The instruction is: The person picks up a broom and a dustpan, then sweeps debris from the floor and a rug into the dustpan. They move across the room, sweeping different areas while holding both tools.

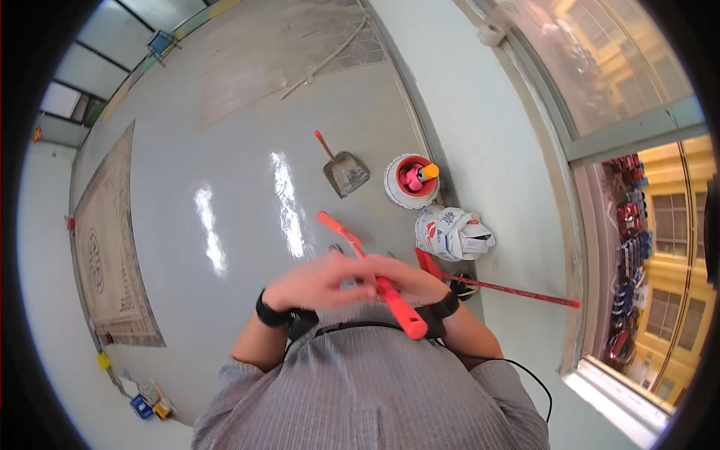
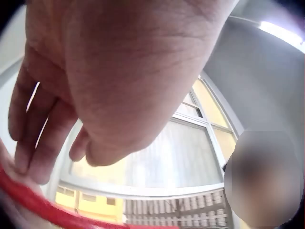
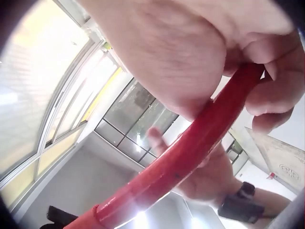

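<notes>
In front of my grey shirt, a red stick slants across the head view, a hole through its grip end close to my body. My right hand grips it midway along; the right wrist view shows the fingers curled round the red shaft. My left hand is beside it, palm toward the stick, its fingertips overlapping the shaft in the head view. In the left wrist view the left fingers are loosely extended above the red shaft.
A dustpan lies on the shiny grey floor ahead. Along the right wall stand a white bucket holding pink and orange-capped items, a white printed bag and a thin red pole. A rug lies left; a window is at right.
</notes>
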Available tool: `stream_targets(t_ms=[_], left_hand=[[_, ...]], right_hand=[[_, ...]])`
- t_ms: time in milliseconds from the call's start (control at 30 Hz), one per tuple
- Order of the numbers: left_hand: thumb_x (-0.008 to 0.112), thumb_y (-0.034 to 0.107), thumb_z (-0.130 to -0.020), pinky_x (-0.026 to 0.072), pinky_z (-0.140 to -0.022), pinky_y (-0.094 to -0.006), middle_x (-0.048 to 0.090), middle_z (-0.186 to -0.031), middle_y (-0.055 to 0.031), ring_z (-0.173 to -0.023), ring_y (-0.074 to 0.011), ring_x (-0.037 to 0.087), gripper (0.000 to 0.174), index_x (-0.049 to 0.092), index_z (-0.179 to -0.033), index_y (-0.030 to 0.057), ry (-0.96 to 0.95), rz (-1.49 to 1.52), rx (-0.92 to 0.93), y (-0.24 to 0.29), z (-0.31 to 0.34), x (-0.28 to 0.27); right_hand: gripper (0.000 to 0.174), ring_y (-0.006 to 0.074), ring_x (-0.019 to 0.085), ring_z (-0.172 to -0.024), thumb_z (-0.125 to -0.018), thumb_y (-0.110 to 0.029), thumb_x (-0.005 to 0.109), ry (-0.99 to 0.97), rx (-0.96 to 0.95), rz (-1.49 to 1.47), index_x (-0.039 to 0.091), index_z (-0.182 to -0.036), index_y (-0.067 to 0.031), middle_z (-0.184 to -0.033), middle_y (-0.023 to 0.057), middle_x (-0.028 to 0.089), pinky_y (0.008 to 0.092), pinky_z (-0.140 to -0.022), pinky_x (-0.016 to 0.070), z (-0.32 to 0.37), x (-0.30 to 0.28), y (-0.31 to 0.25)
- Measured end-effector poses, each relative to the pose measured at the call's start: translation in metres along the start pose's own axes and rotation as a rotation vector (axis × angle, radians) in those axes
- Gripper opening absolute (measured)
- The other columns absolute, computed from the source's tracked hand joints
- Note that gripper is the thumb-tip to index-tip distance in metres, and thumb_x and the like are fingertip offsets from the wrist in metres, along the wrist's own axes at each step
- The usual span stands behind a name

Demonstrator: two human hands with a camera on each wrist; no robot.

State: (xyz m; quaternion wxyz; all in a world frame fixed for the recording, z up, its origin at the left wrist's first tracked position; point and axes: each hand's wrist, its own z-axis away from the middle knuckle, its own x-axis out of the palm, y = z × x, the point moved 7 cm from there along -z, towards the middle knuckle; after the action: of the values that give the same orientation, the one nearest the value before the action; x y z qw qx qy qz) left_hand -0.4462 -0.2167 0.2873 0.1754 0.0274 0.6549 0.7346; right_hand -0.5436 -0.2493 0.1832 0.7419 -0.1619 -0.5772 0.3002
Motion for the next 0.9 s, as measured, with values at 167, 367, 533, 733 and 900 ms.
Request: stream_targets(t_ms=[167, 367, 533, 733, 900], left_hand=[[0.048, 0.019, -0.093, 0.0498, -0.073, -0.0295, 0.067, -0.086, -0.0068, -0.078, -0.0165, 0.063, 0.032, 0.056, -0.121, 0.0041, 0.248, -0.115, -0.423, -0.108, 0.009, -0.067], [0.053, 0.031, -0.088, 0.0520, -0.073, -0.0304, 0.068, -0.089, -0.0138, -0.079, -0.0185, 0.066, 0.044, 0.056, -0.120, 0.0000, 0.136, 0.023, -1.007, -0.289, 0.054, -0.141], [0.056, 0.025, -0.083, 0.0526, -0.081, -0.0393, 0.067, -0.099, -0.0191, -0.088, -0.0297, 0.066, 0.050, 0.050, -0.128, 0.0061, 0.294, -0.428, -0.791, -0.384, 0.012, -0.238], [0.063, 0.020, -0.076, 0.0481, -0.093, -0.0467, 0.059, -0.120, -0.0211, -0.109, -0.0377, 0.058, 0.076, 0.029, -0.144, 0.0168, 0.433, -0.459, -0.899, -0.441, -0.074, -0.327], [0.065, 0.022, -0.075, 0.0491, -0.091, -0.0448, 0.062, -0.118, -0.0147, -0.107, -0.0351, 0.059, 0.076, 0.032, -0.143, 0.0166, 0.327, -0.320, -0.764, -0.499, -0.127, -0.349]], right_hand=[[0.014, 0.0130, 0.052, -0.066, -0.095, -0.018, 0.050, 0.066, 0.233, -0.064, 0.047, -0.095, -0.0049, -0.082, 0.0035, 0.049, 0.0248, -0.056, 0.0423, 0.031, -0.023, -0.005], [0.014, 0.0139, 0.050, -0.065, -0.093, -0.018, 0.051, 0.143, 0.224, -0.054, 0.046, -0.097, -0.0047, -0.083, 0.0042, 0.047, 0.0244, -0.056, 0.0401, 0.042, -0.037, -0.041], [0.012, 0.0152, 0.049, -0.066, -0.091, -0.015, 0.049, 0.217, 0.127, -0.138, 0.044, -0.097, -0.0054, -0.082, 0.0049, 0.047, 0.0264, -0.058, 0.0404, 0.013, -0.038, -0.070], [0.009, 0.0164, 0.050, -0.064, -0.087, -0.009, 0.049, 0.455, 0.130, -0.196, 0.045, -0.095, -0.0051, -0.083, 0.0062, 0.047, 0.0266, -0.056, 0.0378, -0.041, -0.024, -0.098], [0.010, 0.0173, 0.057, -0.066, -0.084, -0.004, 0.047, 0.675, 0.241, -0.189, 0.046, -0.094, -0.0036, -0.088, 0.0069, 0.050, 0.0247, -0.057, 0.0378, -0.077, 0.003, -0.128]])
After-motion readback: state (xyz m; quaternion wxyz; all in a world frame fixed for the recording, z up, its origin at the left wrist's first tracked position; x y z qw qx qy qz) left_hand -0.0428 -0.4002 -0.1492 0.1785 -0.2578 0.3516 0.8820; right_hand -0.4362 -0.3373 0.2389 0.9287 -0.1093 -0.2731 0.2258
